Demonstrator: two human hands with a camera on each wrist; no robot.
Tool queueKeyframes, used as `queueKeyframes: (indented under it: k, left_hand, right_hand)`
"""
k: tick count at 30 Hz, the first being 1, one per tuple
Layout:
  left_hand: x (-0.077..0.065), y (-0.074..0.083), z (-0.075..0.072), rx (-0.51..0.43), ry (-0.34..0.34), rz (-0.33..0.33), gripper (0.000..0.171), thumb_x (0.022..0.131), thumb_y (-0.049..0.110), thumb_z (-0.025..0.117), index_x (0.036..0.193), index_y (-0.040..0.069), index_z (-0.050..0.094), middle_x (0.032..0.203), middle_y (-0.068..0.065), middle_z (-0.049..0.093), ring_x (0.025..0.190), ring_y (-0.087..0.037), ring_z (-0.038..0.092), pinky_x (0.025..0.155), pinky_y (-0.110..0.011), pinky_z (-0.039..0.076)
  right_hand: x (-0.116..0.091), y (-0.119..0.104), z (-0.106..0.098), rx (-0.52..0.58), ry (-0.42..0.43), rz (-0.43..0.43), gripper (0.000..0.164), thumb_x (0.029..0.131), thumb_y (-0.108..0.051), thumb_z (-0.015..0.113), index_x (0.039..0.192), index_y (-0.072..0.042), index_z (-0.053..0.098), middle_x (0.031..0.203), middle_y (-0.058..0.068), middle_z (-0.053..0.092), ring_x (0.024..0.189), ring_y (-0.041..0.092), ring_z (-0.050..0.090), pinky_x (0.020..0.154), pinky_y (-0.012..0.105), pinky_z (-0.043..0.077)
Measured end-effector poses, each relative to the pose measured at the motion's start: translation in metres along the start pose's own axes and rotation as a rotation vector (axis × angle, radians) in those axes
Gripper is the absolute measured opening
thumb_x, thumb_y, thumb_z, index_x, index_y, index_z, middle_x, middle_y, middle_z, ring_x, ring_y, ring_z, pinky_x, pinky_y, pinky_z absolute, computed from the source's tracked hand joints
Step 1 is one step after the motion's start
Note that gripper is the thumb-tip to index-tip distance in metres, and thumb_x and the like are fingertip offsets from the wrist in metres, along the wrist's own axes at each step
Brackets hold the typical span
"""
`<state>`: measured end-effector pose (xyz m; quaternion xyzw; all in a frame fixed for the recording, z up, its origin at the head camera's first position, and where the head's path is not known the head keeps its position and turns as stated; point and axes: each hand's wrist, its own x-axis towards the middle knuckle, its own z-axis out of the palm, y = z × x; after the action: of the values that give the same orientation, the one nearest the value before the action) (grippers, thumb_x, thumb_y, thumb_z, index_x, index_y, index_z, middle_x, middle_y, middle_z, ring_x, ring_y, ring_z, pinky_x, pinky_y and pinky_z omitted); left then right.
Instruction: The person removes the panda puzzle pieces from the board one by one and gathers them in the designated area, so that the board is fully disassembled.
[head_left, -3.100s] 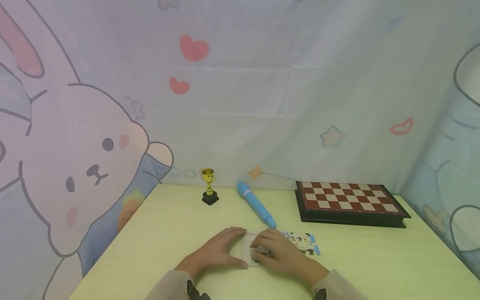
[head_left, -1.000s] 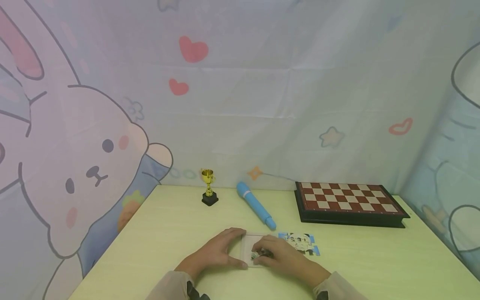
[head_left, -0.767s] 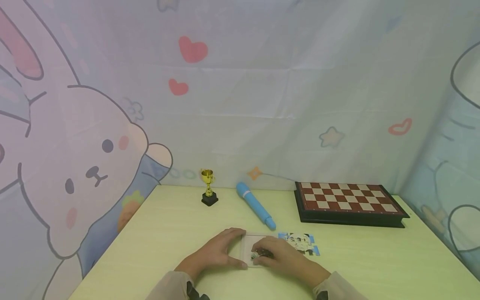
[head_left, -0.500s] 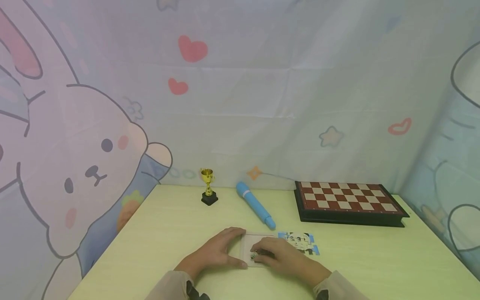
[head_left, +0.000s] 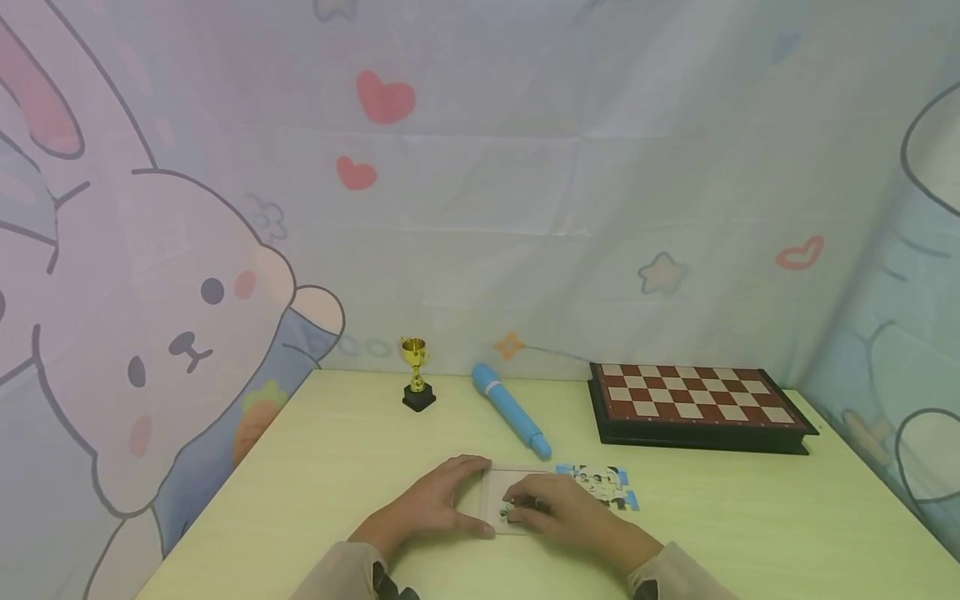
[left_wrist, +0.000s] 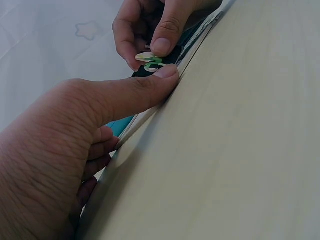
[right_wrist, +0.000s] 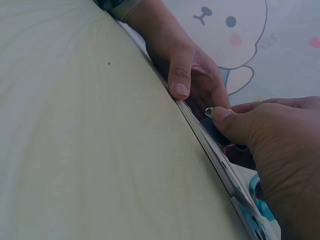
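Observation:
My left hand (head_left: 435, 500) holds a shallow pale puzzle tray (head_left: 492, 493) at its left side, thumb at the near edge and fingertips at the far corner. Over the tray, my right hand (head_left: 566, 510) pinches a small jigsaw piece (left_wrist: 150, 61) with green and white print between thumb and fingers. Something dark shows under that hand, mostly covered by its fingers. Just right of the tray lies a partly joined panda jigsaw (head_left: 603, 485) with blue edges. In the right wrist view, the held piece (right_wrist: 209, 112) pokes out at the thumb tip.
A blue pen-shaped object (head_left: 512, 410) lies behind the tray. Farther back at left stands a small gold trophy cup (head_left: 416, 375) on a black base. A red-and-white chessboard box (head_left: 697, 400) sits at the back right, before a printed cloth backdrop (head_left: 487, 208).
My right hand has shifted slightly over the tray, its fingers drawn in closer around the piece, uncovering more of the panda jigsaw. The left hand has kept its place at the tray.

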<state>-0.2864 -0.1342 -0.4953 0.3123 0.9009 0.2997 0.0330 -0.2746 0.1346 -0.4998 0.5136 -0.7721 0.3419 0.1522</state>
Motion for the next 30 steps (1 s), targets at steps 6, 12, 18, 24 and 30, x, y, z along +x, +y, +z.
queueKeyframes:
  k: [6, 12, 18, 24, 30]
  left_hand:
    - [0.001, -0.001, 0.001, -0.001, -0.003, -0.007, 0.101, 0.071, 0.072, 0.077, 0.152, 0.023, 0.043, 0.153, 0.007, 0.043, 0.143, -0.023, 0.038, 0.117, -0.051, 0.033]
    - [0.002, 0.002, 0.001, 0.004, -0.004, -0.009, 0.1, 0.071, 0.071, 0.077, 0.152, 0.021, 0.043, 0.153, 0.006, 0.043, 0.143, -0.022, 0.038, 0.118, -0.05, 0.033]
    - [0.001, 0.005, -0.001, 0.018, -0.009, -0.033, 0.101, 0.07, 0.071, 0.077, 0.152, 0.021, 0.044, 0.154, 0.005, 0.043, 0.143, -0.022, 0.038, 0.118, -0.05, 0.032]
    - [0.001, 0.004, 0.001, 0.024, -0.005, -0.033, 0.101, 0.07, 0.07, 0.078, 0.152, 0.02, 0.044, 0.154, 0.006, 0.044, 0.143, -0.022, 0.039, 0.118, -0.049, 0.032]
    - [0.0, 0.005, 0.0, 0.012, -0.002, -0.036, 0.101, 0.07, 0.069, 0.079, 0.152, 0.021, 0.044, 0.154, 0.006, 0.043, 0.143, -0.022, 0.039, 0.118, -0.051, 0.032]
  right_hand:
    - [-0.002, -0.002, -0.002, -0.003, 0.031, 0.031, 0.022, 0.092, -0.014, 0.074, 0.113, -0.014, 0.07, 0.099, -0.006, 0.073, 0.088, 0.003, 0.067, 0.076, 0.018, 0.056]
    - [-0.006, -0.001, -0.009, -0.009, 0.056, 0.062, 0.021, 0.09, -0.012, 0.076, 0.11, -0.011, 0.072, 0.096, -0.006, 0.074, 0.083, 0.002, 0.066, 0.071, 0.021, 0.058]
    - [-0.022, -0.003, -0.028, 0.01, 0.049, 0.262, 0.014, 0.092, -0.023, 0.074, 0.106, -0.018, 0.074, 0.097, -0.016, 0.071, 0.085, 0.001, 0.066, 0.073, 0.025, 0.059]
    - [-0.051, -0.001, -0.049, -0.039, 0.104, 0.322, 0.013, 0.092, -0.023, 0.074, 0.106, -0.021, 0.075, 0.098, -0.016, 0.072, 0.086, 0.003, 0.067, 0.071, 0.024, 0.059]
    - [-0.079, 0.002, -0.065, -0.065, 0.131, 0.334, 0.011, 0.092, -0.019, 0.075, 0.102, -0.023, 0.074, 0.094, -0.016, 0.072, 0.081, 0.001, 0.067, 0.067, 0.021, 0.057]
